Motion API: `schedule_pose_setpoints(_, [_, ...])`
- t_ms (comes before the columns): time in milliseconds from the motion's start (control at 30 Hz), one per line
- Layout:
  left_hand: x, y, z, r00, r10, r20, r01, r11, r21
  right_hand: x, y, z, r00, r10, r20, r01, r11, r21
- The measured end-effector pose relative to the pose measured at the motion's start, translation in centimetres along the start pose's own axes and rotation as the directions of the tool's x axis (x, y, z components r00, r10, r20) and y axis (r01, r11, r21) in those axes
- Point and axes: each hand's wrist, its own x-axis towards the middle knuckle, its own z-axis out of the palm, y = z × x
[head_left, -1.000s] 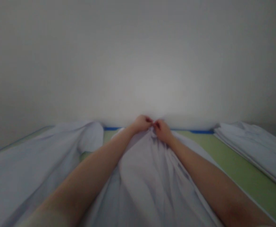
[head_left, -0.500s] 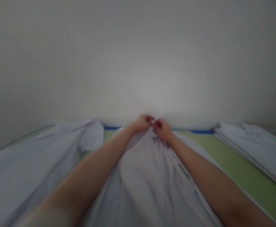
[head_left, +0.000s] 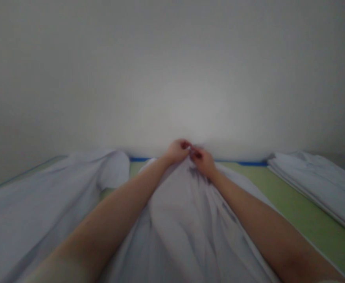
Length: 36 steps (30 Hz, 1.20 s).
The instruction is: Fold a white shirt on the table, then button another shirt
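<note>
A white garment (head_left: pixel 178 212) lies along the middle, its far end gathered up in folds between my hands. My left hand (head_left: pixel 179 151) pinches the cloth at the far end, fingers curled together. Right beside it my right hand (head_left: pixel 202 160) is closed on the same bunched cloth, the fingertips of both hands almost meeting. Blur and dim light hide what small part of the garment sits between the fingertips. Both forearms stretch forward over the cloth.
Another white garment (head_left: pixel 57 200), with what looks like a short sleeve, lies on the left. Folded white cloth (head_left: pixel 322 177) is stacked at right. Underneath is a green surface (head_left: pixel 302 220) with a blue edge (head_left: pixel 250 163), ending at a pale wall (head_left: pixel 172 70).
Both hands have shifted very slightly, the left one a little upward, and the fingertips have moved against each other. They keep hold of the cloth; the other garments stay put.
</note>
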Motion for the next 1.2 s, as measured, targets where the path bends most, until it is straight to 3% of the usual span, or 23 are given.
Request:
schedule_pose_setpoints(167, [0.6,-0.1,-0.2,0.998,-0.048,-0.043,0.048,0.999,-0.016,-0.2,-0.9,0.1,0.998,0.016,-0.066,-0.016,1.000,0.005])
schedule_pose_setpoints(300, [0.9,0.2,-0.9,0.991,-0.118,-0.062,0.117,0.993,-0.010,-0.1,-1.4,-0.6,0.998,-0.025,0.055,0.034,0.986,-0.163])
schedule_pose_setpoints(400, [0.9,0.5,-1.8,0.991,-0.131,-0.007,0.131,0.991,0.027,0.4,-1.5,-1.3,0.988,0.006,0.152,0.030,0.971,-0.239])
schedule_pose_setpoints(533, [0.9,0.7,-3.2,0.992,-0.097,0.083,0.091,0.993,0.072,1.2,-1.1,-2.2,0.986,0.075,0.149,-0.044,0.979,-0.200])
schedule_pose_setpoints(700, [1.0,2.7,-5.5,0.999,-0.029,0.040,0.016,0.959,0.284,1.8,-0.6,-2.9,0.986,0.122,0.111,-0.098,0.976,-0.194])
schedule_pose_setpoints(767, [0.7,4.3,-6.2,0.994,-0.031,0.107,-0.013,0.919,0.394,1.8,-0.5,-2.9,0.986,0.130,0.104,-0.105,0.970,-0.219])
schedule_pose_setpoints(833, [0.1,5.8,-6.3,0.954,-0.124,0.273,-0.014,0.891,0.454,1.8,-0.4,-2.8,0.981,0.152,0.119,-0.121,0.965,-0.234])
schedule_pose_setpoints(900, [-0.6,6.6,-5.5,0.853,-0.254,0.456,-0.001,0.873,0.488,1.8,-0.4,-2.7,0.972,0.172,0.160,-0.131,0.963,-0.236])
schedule_pose_setpoints(967, [-1.3,6.4,-4.3,0.762,-0.342,0.550,-0.005,0.846,0.533,1.9,-0.4,-2.8,0.961,0.179,0.211,-0.128,0.964,-0.233])
schedule_pose_setpoints(1000, [-1.5,6.1,-3.7,0.747,-0.360,0.560,-0.017,0.831,0.557,1.9,-0.4,-3.0,0.954,0.182,0.240,-0.126,0.965,-0.231])
schedule_pose_setpoints(1100, [-1.9,4.9,-2.6,0.761,-0.384,0.523,-0.046,0.772,0.634,2.1,-0.5,-3.7,0.911,0.203,0.360,-0.132,0.968,-0.213])
schedule_pose_setpoints(1200, [-1.7,4.7,-2.8,0.748,-0.382,0.543,-0.104,0.741,0.663,2.2,-0.5,-4.8,0.825,0.167,0.540,-0.092,0.982,-0.163])
